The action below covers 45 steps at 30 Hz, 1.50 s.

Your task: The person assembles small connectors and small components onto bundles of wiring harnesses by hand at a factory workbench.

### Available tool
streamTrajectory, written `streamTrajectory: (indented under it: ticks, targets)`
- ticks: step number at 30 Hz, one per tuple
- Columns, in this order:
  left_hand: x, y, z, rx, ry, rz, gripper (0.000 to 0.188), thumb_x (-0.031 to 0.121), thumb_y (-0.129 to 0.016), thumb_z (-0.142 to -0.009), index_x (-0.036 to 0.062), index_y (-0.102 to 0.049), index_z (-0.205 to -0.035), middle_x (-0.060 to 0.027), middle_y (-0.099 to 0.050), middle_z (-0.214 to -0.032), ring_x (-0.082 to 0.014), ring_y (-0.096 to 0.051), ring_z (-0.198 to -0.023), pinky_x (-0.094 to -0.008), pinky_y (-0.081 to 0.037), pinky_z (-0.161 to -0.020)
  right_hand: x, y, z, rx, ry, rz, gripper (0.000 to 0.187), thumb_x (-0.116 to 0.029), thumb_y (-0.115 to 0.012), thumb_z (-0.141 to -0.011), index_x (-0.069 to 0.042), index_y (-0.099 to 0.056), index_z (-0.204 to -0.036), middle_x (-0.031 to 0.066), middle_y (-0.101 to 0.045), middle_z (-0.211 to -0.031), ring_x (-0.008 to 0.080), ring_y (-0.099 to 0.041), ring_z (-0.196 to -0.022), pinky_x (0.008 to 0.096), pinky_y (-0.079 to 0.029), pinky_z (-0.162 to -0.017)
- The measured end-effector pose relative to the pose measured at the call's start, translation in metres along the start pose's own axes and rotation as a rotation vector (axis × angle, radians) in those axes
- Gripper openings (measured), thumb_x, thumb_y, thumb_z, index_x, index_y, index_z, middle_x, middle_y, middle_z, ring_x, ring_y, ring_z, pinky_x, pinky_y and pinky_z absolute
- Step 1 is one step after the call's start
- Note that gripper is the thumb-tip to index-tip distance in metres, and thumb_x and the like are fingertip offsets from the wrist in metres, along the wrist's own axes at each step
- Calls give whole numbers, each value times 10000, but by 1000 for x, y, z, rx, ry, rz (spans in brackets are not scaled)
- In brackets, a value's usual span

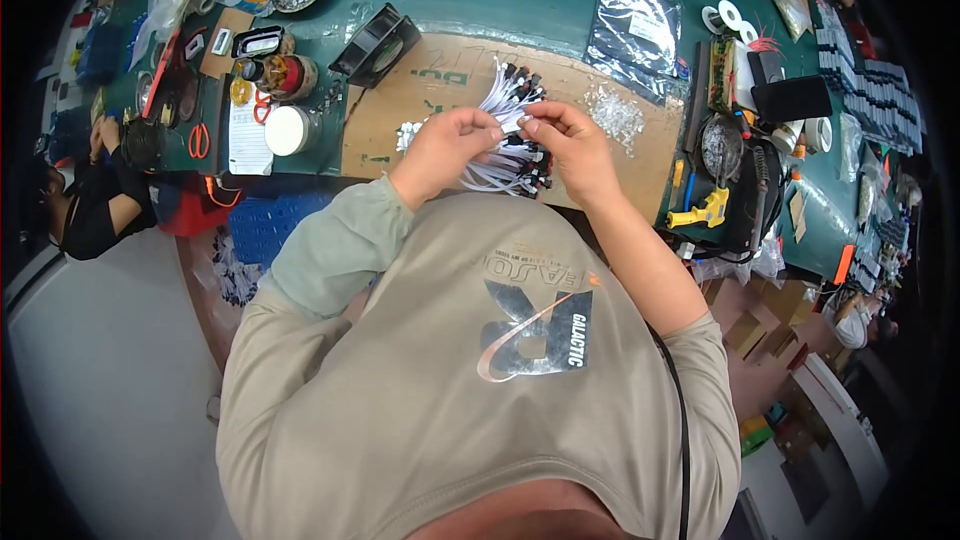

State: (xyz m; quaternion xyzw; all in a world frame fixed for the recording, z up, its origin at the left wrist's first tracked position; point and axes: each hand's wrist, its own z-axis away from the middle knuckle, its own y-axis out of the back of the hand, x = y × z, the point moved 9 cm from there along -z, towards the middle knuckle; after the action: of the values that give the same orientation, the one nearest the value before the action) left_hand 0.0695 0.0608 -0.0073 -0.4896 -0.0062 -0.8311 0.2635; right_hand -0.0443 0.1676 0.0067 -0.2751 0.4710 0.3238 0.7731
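Note:
A thick bunch of white cables (487, 176) with black and red plug ends lies in front of me on a sheet of brown cardboard (400, 90). Over it, my left hand (449, 150) is closed, thumb and forefinger pinched on a white cable (510, 125). From the other side my right hand (574, 148) pinches the same cable close by, fingertips nearly meeting the left ones. Its exact end is too small to make out. Small clear plastic pieces (614, 117) are heaped right of my right hand, and small white pieces (408, 135) sit beside my left wrist.
A black square fan (375, 46) stands on the cardboard's far left corner. Left are a white jar (288, 130) and orange-handled scissors (199, 141). Rightward lie a yellow glue gun (703, 210) and a silvery bag (635, 35). A co-worker's hands (103, 135) show far left.

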Motion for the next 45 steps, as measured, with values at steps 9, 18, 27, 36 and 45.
streamTrajectory:
  ticks: [9, 18, 27, 36, 45]
  targets:
    - [-2, 1, 1, 3, -10, -41, 150, 146, -622, -892, 3, -626, -936, -7, -611, -811, -82, -560, -707, -230, -470, -652, 10, -16, 0, -95, -46, -141, 256, -71, -632, -863, 49, -594, -1085, 82, -641, -940, 137, -611, -874, 259, -482, -796]
    - [-5, 0, 5, 27, -3, -57, 139, 143, -620, -896, 10, -632, -935, -8, -618, -826, -87, -559, -715, -235, -473, -659, 16, -11, 4, -49, -102, -81, 249, -119, -621, -890, 22, -647, -1093, 58, -673, -926, 121, -630, -840, 244, -489, -742]
    - [0, 1, 9, 33, -42, -23, 147, 142, -622, -896, 6, -634, -950, -12, -626, -839, -89, -562, -722, -237, -473, -667, 17, -15, 3, -128, -81, 134, 211, -110, -623, -911, 35, -647, -1062, 81, -669, -962, 146, -644, -846, 262, -528, -775]
    - [0, 1, 10, 16, -57, -52, 145, 144, -627, -893, 7, -633, -943, -12, -623, -822, -84, -556, -713, -233, -469, -663, 14, -14, 2, -143, -85, 162, 206, -118, -622, -913, 32, -648, -1052, 76, -667, -949, 139, -638, -850, 259, -523, -777]
    - [2, 2, 12, 3, -63, -88, 151, 146, -633, -888, 7, -631, -946, -11, -620, -813, -84, -556, -704, -229, -468, -657, 6, -14, 3, -155, -13, 300, 236, -189, -600, -906, -3, -677, -1028, 79, -697, -877, 126, -647, -781, 268, -498, -718]
